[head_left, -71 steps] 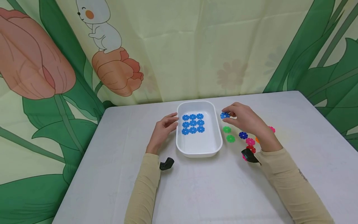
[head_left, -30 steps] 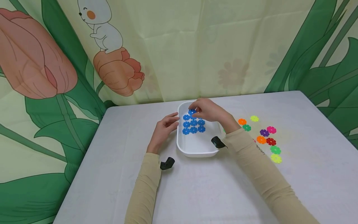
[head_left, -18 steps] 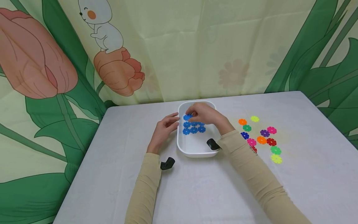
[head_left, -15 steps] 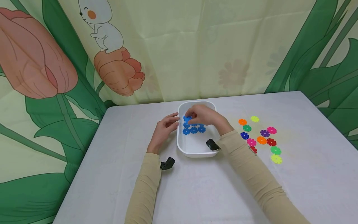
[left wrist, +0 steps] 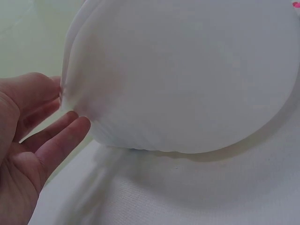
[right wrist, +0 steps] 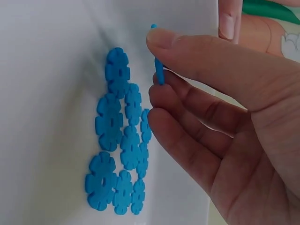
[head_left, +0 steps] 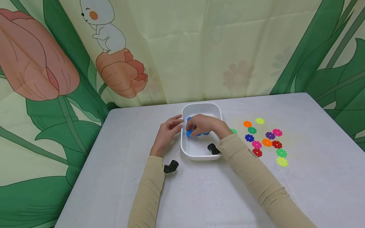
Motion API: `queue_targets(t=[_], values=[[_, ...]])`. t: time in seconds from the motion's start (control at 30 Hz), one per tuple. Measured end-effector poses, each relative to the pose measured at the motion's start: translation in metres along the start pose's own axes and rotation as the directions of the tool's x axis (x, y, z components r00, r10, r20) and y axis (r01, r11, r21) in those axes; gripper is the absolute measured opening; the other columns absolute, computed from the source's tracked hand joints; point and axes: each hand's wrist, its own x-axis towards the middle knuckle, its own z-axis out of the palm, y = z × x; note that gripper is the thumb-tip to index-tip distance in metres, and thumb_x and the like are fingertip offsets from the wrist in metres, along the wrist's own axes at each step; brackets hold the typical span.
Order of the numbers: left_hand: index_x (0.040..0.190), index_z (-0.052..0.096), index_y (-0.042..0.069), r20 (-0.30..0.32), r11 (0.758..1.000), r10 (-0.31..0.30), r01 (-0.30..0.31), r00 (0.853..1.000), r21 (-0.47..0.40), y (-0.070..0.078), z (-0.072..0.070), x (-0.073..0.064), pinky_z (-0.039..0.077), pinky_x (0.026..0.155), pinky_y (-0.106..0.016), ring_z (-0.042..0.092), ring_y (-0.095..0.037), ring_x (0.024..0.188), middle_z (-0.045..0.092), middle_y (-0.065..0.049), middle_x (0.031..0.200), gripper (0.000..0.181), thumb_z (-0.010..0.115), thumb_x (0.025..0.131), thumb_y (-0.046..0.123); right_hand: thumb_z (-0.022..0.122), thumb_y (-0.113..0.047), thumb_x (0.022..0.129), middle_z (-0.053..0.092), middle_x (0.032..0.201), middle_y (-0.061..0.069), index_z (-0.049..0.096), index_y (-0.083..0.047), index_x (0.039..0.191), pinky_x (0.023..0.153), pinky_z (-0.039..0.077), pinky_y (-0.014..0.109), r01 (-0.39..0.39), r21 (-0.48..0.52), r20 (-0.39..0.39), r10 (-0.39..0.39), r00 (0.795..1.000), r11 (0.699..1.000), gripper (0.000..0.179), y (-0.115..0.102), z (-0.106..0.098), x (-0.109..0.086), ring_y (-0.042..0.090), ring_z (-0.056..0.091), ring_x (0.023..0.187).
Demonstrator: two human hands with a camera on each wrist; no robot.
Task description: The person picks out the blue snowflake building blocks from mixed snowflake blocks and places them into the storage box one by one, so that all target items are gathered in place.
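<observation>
A white tray (head_left: 196, 149) stands on the table, holding a grid of blue flower-shaped discs (right wrist: 109, 122) laid flat. My right hand (head_left: 203, 123) is over the tray's left part and hides much of the grid in the head view. Seen edge-on in the right wrist view, another blue disc (right wrist: 160, 74) is pinched between its thumb and fingers, just above the grid. My left hand (head_left: 167, 131) touches the tray's left outer wall with spread, fairly straight fingers; the left wrist view shows these fingertips (left wrist: 84, 124) against the wall.
Several loose flower discs lie right of the tray, among them an orange one (head_left: 247, 124), a dark blue one (head_left: 249, 138), a red one (head_left: 257, 152) and a yellow one (head_left: 282, 161). A patterned curtain (head_left: 182, 63) hangs behind the white table (head_left: 182, 196).
My right hand has carried a blue disc from right of the tray into it, over the grid's far row, then nearer along its left side. My left hand stays at the tray wall.
</observation>
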Motion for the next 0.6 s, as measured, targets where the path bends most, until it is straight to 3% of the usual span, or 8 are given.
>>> queue_targets(t=[0.33,0.4,0.6], values=[[0.121,0.068,0.004,0.017,1.000,-0.011,0.011,1.000,0.001,0.003,-0.001,0.001,0.051,0.096,-0.031,0.059,-0.020,0.119,0.052,0.004,0.143,0.032,0.068,0.094,0.021,0.075,-0.016,0.086,0.068,0.102,0.004,0.069,-0.006,0.112,0.089,0.050,0.030,0.037,-0.065,0.062,-0.033,0.998,0.997,0.028,-0.002,0.005,0.007,0.016,0.060,0.092],[0.122,0.066,0.001,0.024,1.000,-0.020,0.020,0.999,0.000,0.012,-0.001,-0.003,0.051,0.096,-0.031,0.058,-0.021,0.120,0.051,0.001,0.144,0.032,0.066,0.094,0.017,0.076,-0.017,0.086,0.069,0.101,0.003,0.070,-0.007,0.111,0.089,0.050,0.029,0.046,-0.076,0.071,-0.040,0.997,0.996,0.028,-0.001,0.006,0.009,0.015,0.060,0.092],[0.124,0.065,-0.001,0.033,0.999,-0.041,0.041,0.999,0.000,0.008,-0.001,0.000,0.051,0.097,-0.032,0.057,-0.023,0.122,0.049,-0.002,0.146,0.033,0.065,0.095,0.015,0.075,-0.018,0.086,0.069,0.101,0.001,0.070,-0.009,0.113,0.090,0.049,0.029,0.047,-0.081,0.101,-0.039,0.994,0.996,0.029,-0.002,0.009,0.013,0.014,0.059,0.093]])
